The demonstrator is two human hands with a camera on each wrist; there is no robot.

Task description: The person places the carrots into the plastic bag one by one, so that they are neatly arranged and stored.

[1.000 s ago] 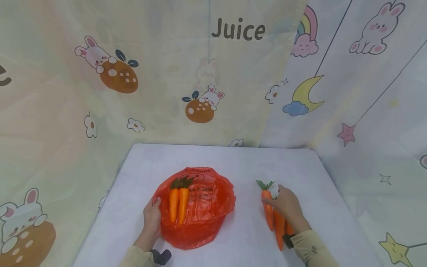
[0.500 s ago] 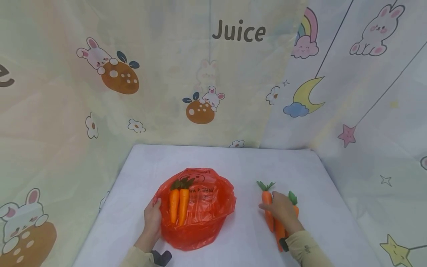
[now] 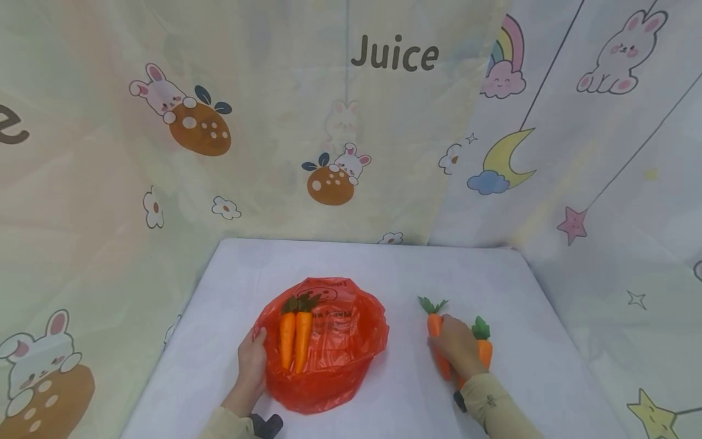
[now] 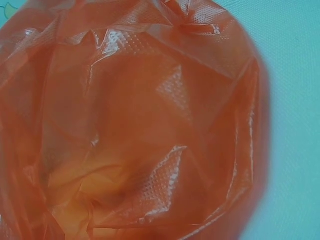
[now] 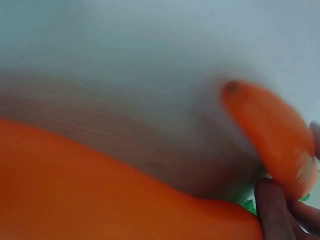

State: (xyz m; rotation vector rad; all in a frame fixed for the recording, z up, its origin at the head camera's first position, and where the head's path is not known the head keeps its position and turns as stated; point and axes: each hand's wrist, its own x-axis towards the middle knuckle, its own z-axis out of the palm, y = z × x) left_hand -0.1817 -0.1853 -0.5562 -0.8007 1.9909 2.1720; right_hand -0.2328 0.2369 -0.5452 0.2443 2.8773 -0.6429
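Note:
A red plastic bag [image 3: 323, 393] lies spread with its mouth up on the table, left of centre. Two orange carrots [image 3: 286, 341] with dark green tops lie side by side in it. My left hand [image 3: 252, 363] holds the bag's left rim, thumb over the edge. My right hand [image 3: 459, 342] pinches a leafy-topped carrot [image 3: 434, 324], whose tip shows between thumb and fingers in the right wrist view. Another carrot [image 3: 485, 352] lies just right of that hand, and a large carrot [image 5: 100, 190] crosses the lower right wrist view. The hand and sleeve partly hide the pile.
The white table [image 3: 378, 259] backs onto a pale curtain [image 3: 263, 183] printed with rabbits, flowers and a moon. Black wrist straps [image 3: 267, 425] sit at both cuffs. In the left wrist view the crumpled bag [image 4: 135, 110] fills most of the frame.
My right hand has come down and closed round the leftmost carrot of the pile, which has shifted slightly left. Another carrot's green top has come into sight. The left hand stays on the bag.

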